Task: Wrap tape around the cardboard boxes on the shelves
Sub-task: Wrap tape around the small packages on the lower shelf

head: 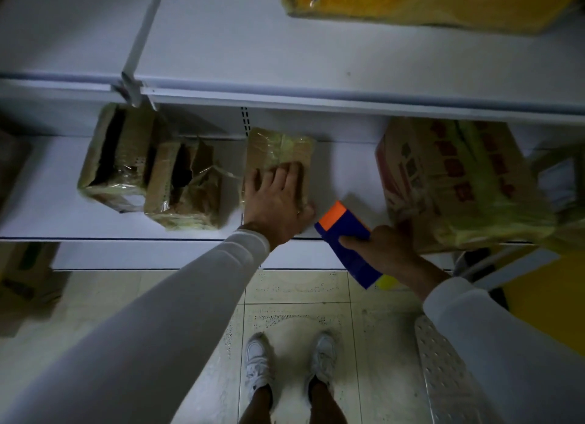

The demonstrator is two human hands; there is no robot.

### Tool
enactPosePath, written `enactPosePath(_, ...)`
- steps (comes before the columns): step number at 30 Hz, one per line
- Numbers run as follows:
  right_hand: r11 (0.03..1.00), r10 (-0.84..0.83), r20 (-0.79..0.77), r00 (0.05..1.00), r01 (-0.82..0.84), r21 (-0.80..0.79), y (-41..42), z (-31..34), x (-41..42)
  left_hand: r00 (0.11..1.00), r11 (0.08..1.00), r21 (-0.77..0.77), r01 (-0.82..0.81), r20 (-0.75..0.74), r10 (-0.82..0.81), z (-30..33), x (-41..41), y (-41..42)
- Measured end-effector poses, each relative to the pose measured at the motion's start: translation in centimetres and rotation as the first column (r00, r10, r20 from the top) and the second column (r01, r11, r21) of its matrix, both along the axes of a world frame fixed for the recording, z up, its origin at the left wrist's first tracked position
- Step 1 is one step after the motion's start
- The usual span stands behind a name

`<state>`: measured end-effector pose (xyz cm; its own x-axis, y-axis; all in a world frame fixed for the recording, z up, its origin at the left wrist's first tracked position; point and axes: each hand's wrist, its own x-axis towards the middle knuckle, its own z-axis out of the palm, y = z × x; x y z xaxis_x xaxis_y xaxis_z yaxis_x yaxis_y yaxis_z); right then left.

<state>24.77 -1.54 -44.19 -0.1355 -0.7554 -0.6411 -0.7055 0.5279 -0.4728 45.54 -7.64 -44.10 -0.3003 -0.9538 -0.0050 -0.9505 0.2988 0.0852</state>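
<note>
A small cardboard box (278,148), shiny with clear tape, lies on the white middle shelf (345,176). My left hand (278,198) rests flat on its near end, fingers spread, thumb along its right side. My right hand (380,249) grips a blue tape dispenser (345,233) with an orange tip and a yellow end, held at the shelf's front edge just right of that box. Two torn, tape-wrapped boxes (117,157) (186,189) stand to the left. A large printed carton (452,183) with red characters and yellowish wrap sits at the right.
An upper shelf (316,59) carries a yellow wrapped package (427,2). A metal upright (139,43) stands at the left. Below are tiled floor (300,297), my white shoes (291,360), a perforated metal panel (449,376) at the right and a brown box (22,278) at the left.
</note>
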Motion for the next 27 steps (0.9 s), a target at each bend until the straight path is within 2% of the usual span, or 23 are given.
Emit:
enactPosePath(3,0.999,-0.031,0.053,0.998,0.033,-0.040,-0.1,0.2,-0.8,0.999,1.000,-0.023,-0.014,0.036,0.015,-0.3,-0.2,0.2)
enactPosePath(6,0.996,-0.066,0.119,0.991,0.073,-0.059,0.1,0.5,-1.6,1.000,0.999,0.040,-0.024,0.017,0.024,-0.4,-0.1,-0.2)
enactPosePath(9,0.991,-0.080,0.178,0.981,0.096,-0.088,0.8,0.6,-2.6,0.975,0.977,0.041,0.209,-0.087,-0.205,0.1,-0.2,-0.9)
enactPosePath(12,0.993,-0.053,0.165,0.985,0.069,-0.093,2.1,0.8,-4.0,0.882,0.884,0.071,0.461,-0.144,-0.448,0.3,-0.4,-1.4)
enactPosePath(15,0.991,-0.038,0.199,0.979,0.062,-0.117,3.2,1.1,-5.2,0.838,0.847,0.124,0.518,-0.271,-0.473,0.8,-0.1,-2.4)
enactPosePath(18,0.995,-0.031,0.193,0.981,0.048,-0.083,4.0,0.9,-5.9,0.828,0.832,0.055,0.552,-0.155,-0.539,1.4,1.2,-3.4)
enactPosePath(22,0.995,-0.037,0.212,0.977,0.056,-0.082,4.4,1.1,-6.0,0.883,0.884,0.068,0.463,-0.119,-0.453,1.8,2.0,-3.5)
enactPosePath(25,0.992,-0.060,0.249,0.967,0.086,-0.095,4.3,1.6,-5.8,0.952,0.959,0.002,0.284,-0.117,-0.281,2.5,1.1,-2.8)
enactPosePath(27,0.990,-0.058,0.262,0.963,0.089,-0.106,4.3,1.8,-5.7,0.984,0.990,0.026,0.136,-0.118,-0.132,2.8,-0.5,-2.0)
